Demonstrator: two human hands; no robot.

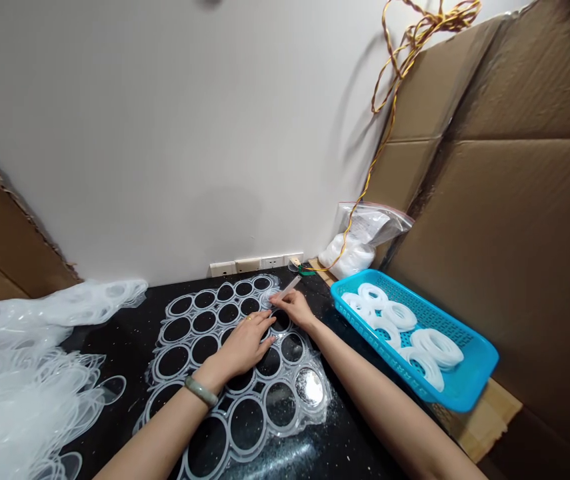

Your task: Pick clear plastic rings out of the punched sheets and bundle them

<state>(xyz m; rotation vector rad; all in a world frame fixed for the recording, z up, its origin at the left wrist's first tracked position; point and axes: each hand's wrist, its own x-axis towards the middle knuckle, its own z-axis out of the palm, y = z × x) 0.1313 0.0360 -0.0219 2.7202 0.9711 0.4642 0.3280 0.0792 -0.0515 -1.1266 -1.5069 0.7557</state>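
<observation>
Left hand [245, 343] flat, fingers spread, pressing translucent ring-cut plastic sheet [263, 427]. Right hand [292, 310] partly closed, pinching pale strip [289, 288] over sheet's far part. Risk: strip's edge snagging, tearing thin webs between rings; sheet sliding on glossy speckled black bench [345, 427]. Right: blue plastic basket [479, 363] holding loose rings [399, 315]. Left: plastic film heap [19, 407]. Far: wall sockets [259, 264]. Cardboard sheets [515, 233] line right side.
</observation>
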